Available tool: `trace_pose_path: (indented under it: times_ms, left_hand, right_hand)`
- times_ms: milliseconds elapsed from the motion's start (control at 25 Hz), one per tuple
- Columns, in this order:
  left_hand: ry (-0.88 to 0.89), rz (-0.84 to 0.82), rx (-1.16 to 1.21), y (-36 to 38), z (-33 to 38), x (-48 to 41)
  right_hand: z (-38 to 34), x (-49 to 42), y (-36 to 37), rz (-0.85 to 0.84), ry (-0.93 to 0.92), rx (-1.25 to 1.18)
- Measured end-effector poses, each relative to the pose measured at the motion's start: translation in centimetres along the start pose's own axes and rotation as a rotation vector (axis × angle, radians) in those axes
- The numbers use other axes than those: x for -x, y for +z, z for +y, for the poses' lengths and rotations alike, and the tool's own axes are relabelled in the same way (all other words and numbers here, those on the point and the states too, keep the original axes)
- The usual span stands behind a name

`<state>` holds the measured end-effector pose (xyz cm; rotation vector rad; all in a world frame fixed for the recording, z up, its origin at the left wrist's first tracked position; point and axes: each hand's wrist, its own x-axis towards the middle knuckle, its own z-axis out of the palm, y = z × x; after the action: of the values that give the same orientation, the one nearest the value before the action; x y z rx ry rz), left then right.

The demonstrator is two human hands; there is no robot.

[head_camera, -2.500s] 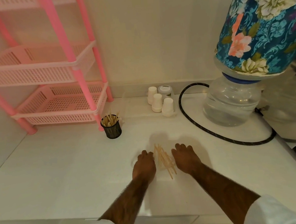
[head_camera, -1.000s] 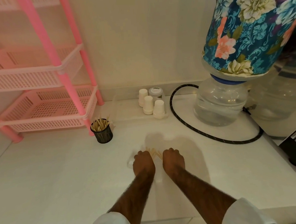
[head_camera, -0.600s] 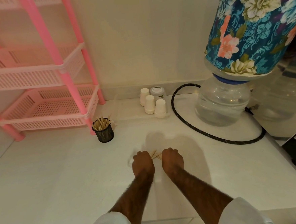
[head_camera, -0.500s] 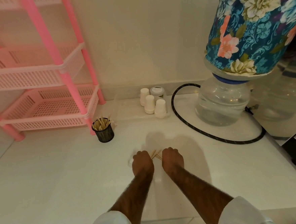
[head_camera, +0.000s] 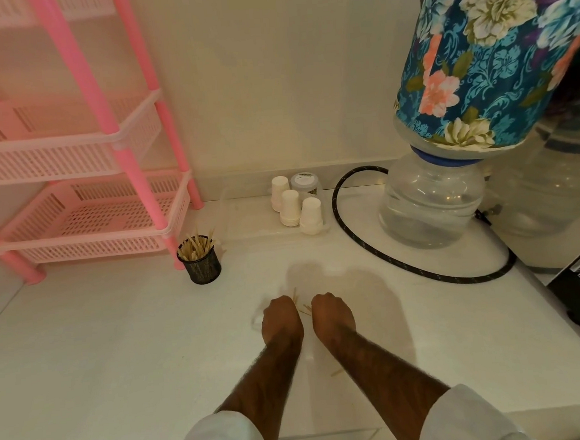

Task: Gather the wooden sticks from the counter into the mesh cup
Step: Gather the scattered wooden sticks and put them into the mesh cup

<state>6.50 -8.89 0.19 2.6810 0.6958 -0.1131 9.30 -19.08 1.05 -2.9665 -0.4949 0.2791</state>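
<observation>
Wooden sticks [head_camera: 304, 309] lie on the white counter [head_camera: 119, 352], gripped by left hand [head_camera: 281, 318] and right hand [head_camera: 332, 314].

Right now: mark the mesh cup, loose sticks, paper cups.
mesh cup [head_camera: 204, 270]: head view, black mesh wall.
loose sticks [head_camera: 296, 296]: head view, exposed tips.
paper cups [head_camera: 310, 215]: head view, front stack's side.

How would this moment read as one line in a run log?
step: gathering | left hand, right hand: curled round wooden sticks on counter | stray stick: lies between forearms | mesh cup: upright, holds sticks
</observation>
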Motion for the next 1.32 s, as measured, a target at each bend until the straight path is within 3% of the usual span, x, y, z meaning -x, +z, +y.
trace_pose_path:
  times_ms: [200, 560, 880, 1320]
  left_hand:
    - [-0.013, -0.005, -0.016, 0.0, 0.6, 0.2]
    - [-0.131, -0.090, 0.107, -0.9, 0.1, -1.1]
    - [-0.100, -0.063, 0.133, -0.6, 0.5, -0.6]
    - [-0.174, -0.039, 0.225, -1.8, -0.6, -0.5]
  right_hand:
    - [-0.5, 0.0, 0.2, 0.017, 0.061, 0.007]
    - [0.9, -0.4, 0.4, 0.033, -0.024, -0.077]
    - [2.1, -0.6, 0.1, 0.021, -0.034, -0.188]
    - [3.0, -1.0, -0.8, 0.007, 0.083, -0.416]
